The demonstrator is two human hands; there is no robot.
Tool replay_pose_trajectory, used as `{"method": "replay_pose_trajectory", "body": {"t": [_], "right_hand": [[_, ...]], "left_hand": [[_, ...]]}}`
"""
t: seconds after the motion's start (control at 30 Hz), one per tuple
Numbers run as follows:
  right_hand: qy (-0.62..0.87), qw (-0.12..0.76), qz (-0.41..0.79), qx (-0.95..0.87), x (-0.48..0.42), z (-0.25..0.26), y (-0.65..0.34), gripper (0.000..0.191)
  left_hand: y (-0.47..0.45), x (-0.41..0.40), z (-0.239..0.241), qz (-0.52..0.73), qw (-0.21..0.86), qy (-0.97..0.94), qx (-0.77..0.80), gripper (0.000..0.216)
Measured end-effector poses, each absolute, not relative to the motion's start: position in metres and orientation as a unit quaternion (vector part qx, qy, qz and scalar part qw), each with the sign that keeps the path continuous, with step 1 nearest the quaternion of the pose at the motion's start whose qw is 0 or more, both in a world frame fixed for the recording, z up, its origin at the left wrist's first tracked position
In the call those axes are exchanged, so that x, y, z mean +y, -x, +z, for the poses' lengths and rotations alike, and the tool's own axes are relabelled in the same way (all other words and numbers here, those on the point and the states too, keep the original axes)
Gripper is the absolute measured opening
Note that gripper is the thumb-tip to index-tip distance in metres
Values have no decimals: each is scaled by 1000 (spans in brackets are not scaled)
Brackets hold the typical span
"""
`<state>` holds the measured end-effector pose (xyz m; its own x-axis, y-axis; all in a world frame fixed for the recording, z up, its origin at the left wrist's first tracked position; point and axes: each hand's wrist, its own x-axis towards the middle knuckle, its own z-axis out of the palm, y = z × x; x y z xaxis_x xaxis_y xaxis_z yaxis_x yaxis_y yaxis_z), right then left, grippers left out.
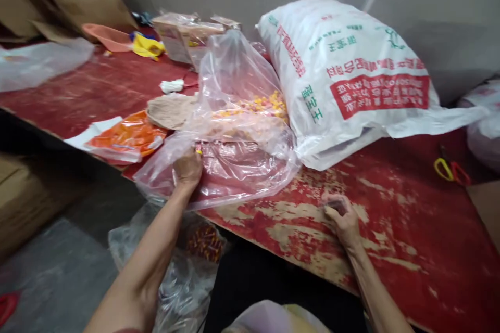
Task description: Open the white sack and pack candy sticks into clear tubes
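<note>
A clear plastic bag lies on the red tabletop, with many small yellow and pink pieces heaped in its far part. At the bag's near left side is my left hand, fingers closed on a small yellow and pink piece that shows at the fingertips. My right hand is above the worn table surface, right of the bag. Its fingers are curled closed and blurred; what they hold, if anything, I cannot make out.
A big white printed sack leans behind the bag. Scissors lie at the right. An orange packet and a beige cloth-like piece sit leftward. Below the table edge, another clear bag holds dark red and yellow pieces.
</note>
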<state>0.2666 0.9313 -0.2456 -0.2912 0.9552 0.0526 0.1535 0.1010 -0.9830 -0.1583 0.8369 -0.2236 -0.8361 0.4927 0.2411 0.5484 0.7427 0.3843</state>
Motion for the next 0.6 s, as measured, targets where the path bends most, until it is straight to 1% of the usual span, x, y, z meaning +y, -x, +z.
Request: {"method": "replay_pose_trajectory", "body": {"t": [0.1,0.17,0.23,0.27,0.33,0.4,0.53,0.6], "right_hand": [[448,396,512,-616,929,-242,-269,30],[455,404,523,-597,925,-246,-275,38],[459,405,535,-582,925,-255,-282,46],[457,404,541,-580,925,-259,-285,46],[449,402,556,-572,928,-267,-287,42],[445,400,570,-564,930,-271,-288,36],[442,402,573,-561,930,-269,-285,31],[438,412,570,-559,929,-267,-283,30]], "left_hand": [[149,832,-222,-150,64,317,-934,39],[145,831,-220,-138,55,319,-936,44],[146,834,-220,-132,47,307,-941,40],[148,835,-221,-130,45,297,-945,37],[152,837,-225,-135,50,274,-951,30],[154,838,-228,-148,56,260,-952,27],[155,842,-228,-181,49,245,-951,33],[156,844,-224,-198,39,241,-949,32]]}}
